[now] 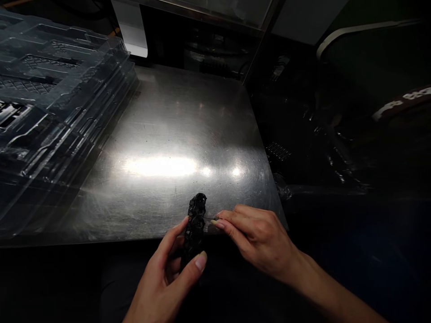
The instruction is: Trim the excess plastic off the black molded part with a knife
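A long, narrow black part (195, 224) with rounded openings, perhaps moulded plastic, stands near the front edge of the metal table. My left hand (168, 269) grips it, fingers on its left side and thumb toward its lower right. The lower end of the part is lost in shadow. Just right of it, my right hand (256, 237) is closed in a pinch, thumb against forefinger. A thin, faint line runs from these fingertips toward the black part; what it is I cannot make out.
Clear plastic trays (67, 89) are stacked along the left of the brushed metal table (175, 130). Dark plastic wrapping (323, 148) lies beyond the table's right edge. A white upright panel (131, 29) and a framed machine (215, 45) stand at the back.
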The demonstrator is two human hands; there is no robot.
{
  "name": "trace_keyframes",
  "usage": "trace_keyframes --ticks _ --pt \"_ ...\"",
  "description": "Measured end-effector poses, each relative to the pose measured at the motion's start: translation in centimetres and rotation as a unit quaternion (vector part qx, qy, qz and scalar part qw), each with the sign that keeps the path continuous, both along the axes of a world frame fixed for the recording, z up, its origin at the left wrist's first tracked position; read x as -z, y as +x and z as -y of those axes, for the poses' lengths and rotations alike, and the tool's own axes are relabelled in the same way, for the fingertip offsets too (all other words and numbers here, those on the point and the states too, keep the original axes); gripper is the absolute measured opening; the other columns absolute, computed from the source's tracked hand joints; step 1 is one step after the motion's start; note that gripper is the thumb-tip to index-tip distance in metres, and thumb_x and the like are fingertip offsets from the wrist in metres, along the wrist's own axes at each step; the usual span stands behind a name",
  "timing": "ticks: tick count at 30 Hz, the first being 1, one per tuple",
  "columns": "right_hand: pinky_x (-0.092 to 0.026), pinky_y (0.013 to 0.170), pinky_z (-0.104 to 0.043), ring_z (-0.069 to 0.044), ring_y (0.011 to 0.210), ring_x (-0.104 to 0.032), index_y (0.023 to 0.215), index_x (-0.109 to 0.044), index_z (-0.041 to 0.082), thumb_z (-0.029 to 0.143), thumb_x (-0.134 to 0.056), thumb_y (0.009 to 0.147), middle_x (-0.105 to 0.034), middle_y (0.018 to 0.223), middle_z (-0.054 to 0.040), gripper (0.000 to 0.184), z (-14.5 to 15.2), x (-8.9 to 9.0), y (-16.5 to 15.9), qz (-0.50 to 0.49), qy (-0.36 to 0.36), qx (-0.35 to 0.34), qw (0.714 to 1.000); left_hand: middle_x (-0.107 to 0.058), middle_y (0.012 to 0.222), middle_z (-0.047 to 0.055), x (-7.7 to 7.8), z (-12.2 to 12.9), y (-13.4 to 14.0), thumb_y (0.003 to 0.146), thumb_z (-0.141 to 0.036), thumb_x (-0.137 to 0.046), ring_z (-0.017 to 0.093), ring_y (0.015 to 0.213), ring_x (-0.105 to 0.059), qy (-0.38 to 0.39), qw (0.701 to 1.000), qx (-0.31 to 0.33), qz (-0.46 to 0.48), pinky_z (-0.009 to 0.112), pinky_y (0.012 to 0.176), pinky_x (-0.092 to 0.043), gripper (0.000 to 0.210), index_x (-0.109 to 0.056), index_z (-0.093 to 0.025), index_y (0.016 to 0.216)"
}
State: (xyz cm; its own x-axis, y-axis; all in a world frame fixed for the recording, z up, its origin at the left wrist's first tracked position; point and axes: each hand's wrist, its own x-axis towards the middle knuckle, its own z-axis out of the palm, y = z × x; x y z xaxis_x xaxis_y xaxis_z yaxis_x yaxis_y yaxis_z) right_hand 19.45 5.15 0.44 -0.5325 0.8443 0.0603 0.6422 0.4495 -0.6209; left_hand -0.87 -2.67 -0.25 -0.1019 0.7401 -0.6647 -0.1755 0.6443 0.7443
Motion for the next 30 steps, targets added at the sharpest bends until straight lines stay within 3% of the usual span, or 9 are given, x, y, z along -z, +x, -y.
trace_keyframes --ticks 3,8,10,15,21,23,25,28,30 --pt "-0.043 0.060 -0.027 -0.013 0.060 -0.058 0.106 -0.078 0.021 0.035 -0.052 0.110 -0.062 0.073 0.0005 0.029 0.1 -0.4 -0.1 0.043 0.029 -0.005 0.999 -0.072 0.137 0.004 0.2 0.1 -0.1 0.076 -0.049 -0.086 0.027 0.106 -0.075 0.010 1.000 0.006 -0.014 0.031 0.089 -0.058 0.067 -0.065 -0.037 0.138" --pt "-0.040 0.062 -0.030 -0.014 0.064 -0.059 0.111 -0.077 0.020 0.030 -0.051 0.110 -0.063 0.076 0.0006 0.027 0.9 -0.6 -0.8 0.080 0.096 0.012 0.992 -0.073 0.136 0.006 0.3 0.1 0.1 0.075 -0.047 -0.088 0.022 0.088 -0.078 0.013 1.000 -0.010 0.018 0.025 0.070 -0.061 0.070 -0.063 -0.033 0.139" --pt "-0.039 0.063 -0.031 -0.015 0.065 -0.059 0.111 -0.076 0.019 0.029 -0.051 0.110 -0.065 0.076 0.0005 0.027 1.3 -0.6 -1.2 0.081 0.119 0.029 0.989 -0.072 0.136 0.006 0.3 0.1 0.1 0.076 -0.047 -0.087 0.022 0.091 -0.078 0.014 0.999 -0.011 0.026 0.024 0.070 -0.061 0.071 -0.062 -0.032 0.140" --pt "-0.039 0.064 -0.032 -0.016 0.066 -0.059 0.112 -0.077 0.017 0.027 -0.052 0.110 -0.065 0.075 -0.0005 0.027 1.9 -0.5 -1.8 0.065 0.145 0.063 0.985 -0.069 0.139 0.007 0.5 0.0 0.0 0.077 -0.050 -0.085 0.025 0.101 -0.076 0.012 1.000 0.004 0.020 0.026 0.076 -0.062 0.073 -0.059 -0.032 0.143" --pt "-0.041 0.069 -0.034 -0.018 0.071 -0.064 0.116 -0.077 0.015 0.020 -0.067 0.102 -0.072 0.078 -0.0037 0.018 1.6 0.5 -1.4 0.001 0.225 0.091 0.970 -0.070 0.135 0.010 -0.3 -0.1 0.5 0.078 -0.048 -0.085 0.021 0.080 -0.075 0.005 0.999 -0.022 0.044 0.031 0.067 -0.062 0.074 -0.056 -0.030 0.145" --pt "-0.045 0.072 -0.033 -0.019 0.076 -0.065 0.116 -0.077 0.016 0.021 -0.068 0.102 -0.073 0.084 -0.0051 0.018 1.5 1.0 -1.4 -0.082 0.171 0.136 0.972 -0.072 0.129 0.010 -0.5 -0.2 0.6 0.077 -0.047 -0.085 0.020 0.076 -0.073 0.004 0.998 -0.034 0.049 0.032 0.066 -0.062 0.076 -0.056 -0.028 0.144" --pt "-0.047 0.068 -0.030 -0.017 0.074 -0.063 0.109 -0.076 0.018 0.031 -0.070 0.101 -0.071 0.086 -0.0035 0.016 1.2 1.3 -1.9 -0.175 0.016 0.193 0.965 -0.071 0.127 0.011 -0.5 -0.2 0.6 0.078 -0.046 -0.085 0.020 0.075 -0.072 0.004 0.998 -0.033 0.053 0.033 0.067 -0.062 0.077 -0.054 -0.026 0.146" --pt "-0.040 0.055 -0.024 -0.012 0.061 -0.050 0.086 -0.068 0.019 0.049 -0.078 0.091 -0.058 0.070 0.0038 0.032 0.6 1.4 -3.3 -0.267 -0.256 0.232 0.899 -0.068 0.129 0.010 -0.3 -0.2 0.4 0.079 -0.048 -0.084 0.019 0.076 -0.072 0.006 0.998 -0.013 0.062 0.033 0.068 -0.062 0.077 -0.051 -0.027 0.146" --pt "-0.036 0.053 -0.022 -0.010 0.057 -0.044 0.078 -0.061 0.019 0.053 -0.083 0.085 -0.050 0.064 0.0063 0.041 0.1 1.3 -4.4 -0.310 -0.366 0.219 0.850 -0.067 0.133 0.010 -0.2 -0.3 0.4 0.081 -0.048 -0.082 0.021 0.078 -0.072 0.008 0.998 -0.004 0.068 0.035 0.069 -0.062 0.076 -0.050 -0.028 0.147"
